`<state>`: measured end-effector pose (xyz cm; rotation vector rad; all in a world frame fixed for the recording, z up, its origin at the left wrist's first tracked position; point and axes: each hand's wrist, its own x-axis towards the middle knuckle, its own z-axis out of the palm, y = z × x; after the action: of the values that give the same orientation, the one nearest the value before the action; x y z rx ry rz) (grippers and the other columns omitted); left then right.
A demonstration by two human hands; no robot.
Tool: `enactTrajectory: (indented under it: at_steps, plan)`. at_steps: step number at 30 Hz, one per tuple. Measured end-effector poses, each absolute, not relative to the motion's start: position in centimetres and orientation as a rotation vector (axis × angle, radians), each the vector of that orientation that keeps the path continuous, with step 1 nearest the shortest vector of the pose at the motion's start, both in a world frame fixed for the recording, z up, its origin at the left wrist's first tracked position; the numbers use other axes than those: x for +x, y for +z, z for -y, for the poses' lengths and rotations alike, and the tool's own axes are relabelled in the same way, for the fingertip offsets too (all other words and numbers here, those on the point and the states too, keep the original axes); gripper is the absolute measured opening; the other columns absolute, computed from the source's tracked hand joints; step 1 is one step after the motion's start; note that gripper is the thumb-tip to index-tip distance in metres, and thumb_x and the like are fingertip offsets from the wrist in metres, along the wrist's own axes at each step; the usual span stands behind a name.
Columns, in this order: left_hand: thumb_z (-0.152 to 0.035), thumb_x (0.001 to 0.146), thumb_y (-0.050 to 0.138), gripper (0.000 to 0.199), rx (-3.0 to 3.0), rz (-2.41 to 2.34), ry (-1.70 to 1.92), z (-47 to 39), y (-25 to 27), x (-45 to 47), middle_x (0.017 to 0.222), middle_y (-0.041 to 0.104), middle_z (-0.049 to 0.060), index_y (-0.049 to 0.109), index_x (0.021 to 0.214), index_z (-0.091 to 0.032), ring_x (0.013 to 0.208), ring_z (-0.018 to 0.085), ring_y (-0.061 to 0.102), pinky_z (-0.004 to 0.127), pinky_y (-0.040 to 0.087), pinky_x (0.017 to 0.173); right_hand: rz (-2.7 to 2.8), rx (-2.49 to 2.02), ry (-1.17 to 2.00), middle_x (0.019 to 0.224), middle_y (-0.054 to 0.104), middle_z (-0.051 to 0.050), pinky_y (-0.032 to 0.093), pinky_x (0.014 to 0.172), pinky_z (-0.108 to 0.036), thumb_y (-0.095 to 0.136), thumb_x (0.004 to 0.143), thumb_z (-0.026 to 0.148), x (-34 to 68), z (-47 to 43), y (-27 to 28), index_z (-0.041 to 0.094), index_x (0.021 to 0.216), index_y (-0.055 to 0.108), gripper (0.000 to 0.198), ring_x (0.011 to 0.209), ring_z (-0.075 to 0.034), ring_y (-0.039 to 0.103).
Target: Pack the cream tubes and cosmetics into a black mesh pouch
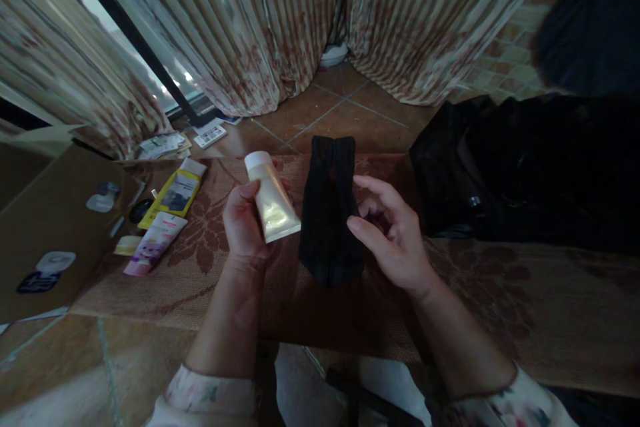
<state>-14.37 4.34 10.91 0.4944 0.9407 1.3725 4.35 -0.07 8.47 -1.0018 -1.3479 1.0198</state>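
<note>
A pale gold squeeze tube with a white cap lies in my left hand, the thumb across its front and the cap pointing up and away. The crimped end of the tube comes right up to the left side of a black zip pouch, which is unzipped along its top. At the pouch's right edge is my right hand. Its index finger and thumb are apart, their tips at the fabric, while the other fingers curl behind. The inside of the pouch is too dark to make out.
On the brown patterned cloth to the left lie a yellow packet, a pink tube and a small yellow-lidded jar. A cardboard box stands beyond them. A large black bag takes up the right side. Curtains hang behind.
</note>
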Motion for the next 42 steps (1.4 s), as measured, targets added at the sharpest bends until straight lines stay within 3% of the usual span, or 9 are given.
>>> enactTrajectory:
  at_steps: [8,24,30,33,42]
  plan:
    - [-0.031,0.074,0.049,0.025,0.471,-0.976,1.395,-4.4,10.8,-14.4,0.069,0.065,0.005,0.064,0.086,-0.015,0.055,0.014,0.059,0.025,0.048,0.052,1.357,-0.990,1.032,0.068,0.052,0.004,0.038,0.051,-0.028,0.067,0.082,0.032,4.3,0.1,8.2,0.029,0.123,0.055,0.043,0.056,-0.012,0.046]
    - [-0.031,0.080,0.048,0.029,0.523,-1.019,1.392,-4.5,10.6,-13.9,0.069,0.067,0.005,0.065,0.094,-0.013,0.056,0.015,0.061,0.024,0.049,0.051,1.353,-0.991,1.015,0.067,0.053,0.005,0.038,0.050,-0.027,0.068,0.081,0.031,4.4,0.0,8.2,0.028,0.119,0.057,0.040,0.055,-0.011,0.047]
    - [-0.032,0.080,0.051,0.032,0.556,-1.002,1.441,-5.1,9.6,-13.5,0.071,0.068,0.006,0.064,0.099,-0.009,0.059,0.016,0.064,0.026,0.053,0.060,1.357,-0.978,0.964,0.066,0.051,0.006,0.038,0.053,-0.025,0.064,0.082,0.022,4.8,0.0,8.5,0.024,0.118,0.056,0.037,0.057,-0.010,0.047]
    - [-0.031,0.078,0.054,0.031,0.576,-0.965,1.443,-5.3,9.3,-13.3,0.072,0.069,0.007,0.063,0.099,-0.009,0.056,0.016,0.063,0.025,0.051,0.054,1.356,-1.006,0.956,0.065,0.050,0.007,0.036,0.052,-0.024,0.060,0.081,0.017,5.3,0.2,8.7,0.023,0.119,0.055,0.038,0.055,-0.009,0.046]
    - [-0.025,0.087,0.045,0.030,0.528,-0.948,1.352,-5.1,8.9,-12.0,0.077,0.071,0.008,0.063,0.105,-0.009,0.061,0.018,0.067,0.027,0.056,0.059,1.370,-1.004,0.813,0.061,0.043,0.009,0.037,0.057,-0.021,0.051,0.074,0.009,8.1,1.3,9.4,0.019,0.115,0.058,0.043,0.054,-0.008,0.043]
